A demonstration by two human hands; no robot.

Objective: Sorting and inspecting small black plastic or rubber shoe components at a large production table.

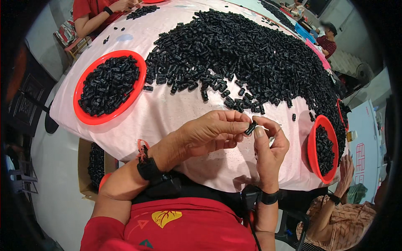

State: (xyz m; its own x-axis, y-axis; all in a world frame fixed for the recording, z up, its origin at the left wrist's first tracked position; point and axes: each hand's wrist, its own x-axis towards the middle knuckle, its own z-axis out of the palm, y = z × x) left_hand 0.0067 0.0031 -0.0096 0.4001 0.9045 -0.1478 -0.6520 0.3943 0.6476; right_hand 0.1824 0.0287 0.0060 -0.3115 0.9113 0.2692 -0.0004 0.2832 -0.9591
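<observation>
In front of my body, over the near part of the table, my left hand (211, 131) pinches a small black plastic part (250, 128) between thumb and fingers. My right hand (270, 144) is closed in a pinch against the part's right end. A thin pale stick (266, 129) shows between its thumb and forefinger, mostly hidden by them. Just beyond my hands, loose parts of the same kind lie at the edge of a large black heap (247, 50). Each piece is short and roughly tube-shaped.
A red basin (143, 79) of black parts stands left on the pink tablecloth (167, 117); another red basin (312, 146) stands right. An open cardboard box (85, 167) of parts is below left. Other people sit far left, far right and close on my right (335, 221).
</observation>
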